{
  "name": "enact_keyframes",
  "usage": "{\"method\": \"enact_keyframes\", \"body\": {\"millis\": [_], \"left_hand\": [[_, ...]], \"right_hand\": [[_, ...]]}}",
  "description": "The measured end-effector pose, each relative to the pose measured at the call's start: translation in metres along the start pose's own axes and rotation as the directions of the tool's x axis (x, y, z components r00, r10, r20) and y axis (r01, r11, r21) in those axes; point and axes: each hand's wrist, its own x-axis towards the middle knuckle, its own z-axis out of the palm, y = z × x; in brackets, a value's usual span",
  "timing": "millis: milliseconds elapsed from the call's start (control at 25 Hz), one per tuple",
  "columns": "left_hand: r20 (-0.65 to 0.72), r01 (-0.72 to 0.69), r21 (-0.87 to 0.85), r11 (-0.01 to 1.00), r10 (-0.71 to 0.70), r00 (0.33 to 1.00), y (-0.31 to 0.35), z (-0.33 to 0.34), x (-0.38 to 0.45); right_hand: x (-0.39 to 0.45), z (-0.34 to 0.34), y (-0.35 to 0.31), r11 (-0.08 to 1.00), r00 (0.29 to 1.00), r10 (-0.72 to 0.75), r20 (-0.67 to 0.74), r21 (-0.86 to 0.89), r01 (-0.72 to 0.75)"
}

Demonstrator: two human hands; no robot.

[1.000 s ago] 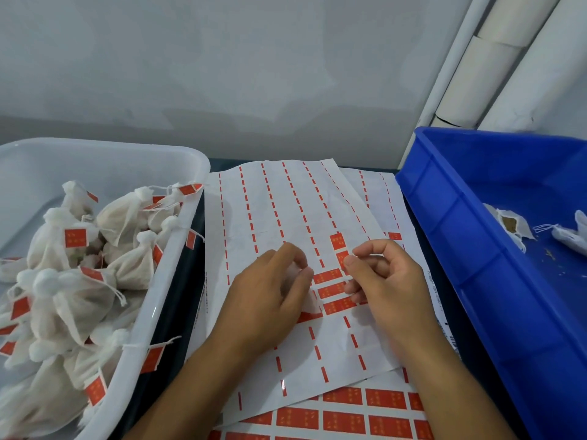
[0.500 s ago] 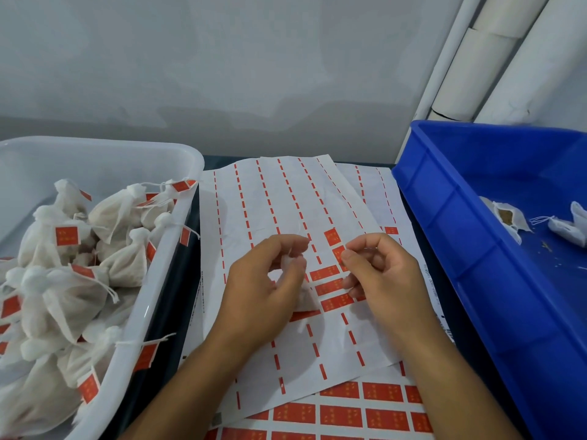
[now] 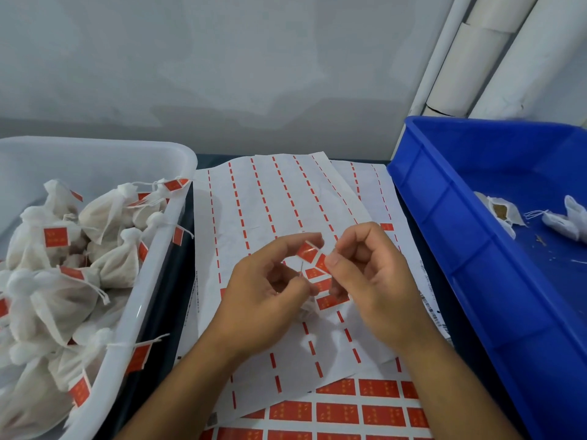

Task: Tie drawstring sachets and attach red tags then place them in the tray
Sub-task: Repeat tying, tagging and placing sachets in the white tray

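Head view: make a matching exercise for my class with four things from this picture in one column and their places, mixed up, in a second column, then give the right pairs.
Things
1. tagged sachets
2. untagged sachets
3. red tag
4. full tag sheet

Places
A. in the blue bin on the right
B. pinched between left hand and right hand
C. in the white tray on the left
D. under the used sheet, at the near edge

Pairs: 1-C, 2-A, 3-B, 4-D
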Motion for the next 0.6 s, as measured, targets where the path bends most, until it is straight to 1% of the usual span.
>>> {"method": "enact_keyframes", "body": {"millis": [80,200,360,600], "left_hand": [[0.045,-0.031,0.001,1.000,0.031,0.999,0.0009,0.0009,-0.0007],[0.074,-0.068,-0.034,0.997,0.070,0.995,0.0014,0.0011,-0.0021],[0.040,-0.079,-0.068,0.995,0.082,0.996,0.0014,0.0028,-0.0018],[0.033,-0.073,-0.036,0.997,0.074,0.997,-0.0027,0.0038,-0.0009]], "right_hand": [[-0.0018,0.0016,0.0007,0.997,1.000,-0.015,0.017,-0.072,0.016],[-0.0038,0.0021,0.0013,0.989,1.000,-0.029,0.002,-0.146,0.029],[-0.0038,0.0022,0.0007,0.982,0.999,-0.037,-0.021,-0.188,0.033],[-0.0033,0.0018,0.0015,0.968,0.997,-0.029,-0.069,-0.251,0.010]]}}
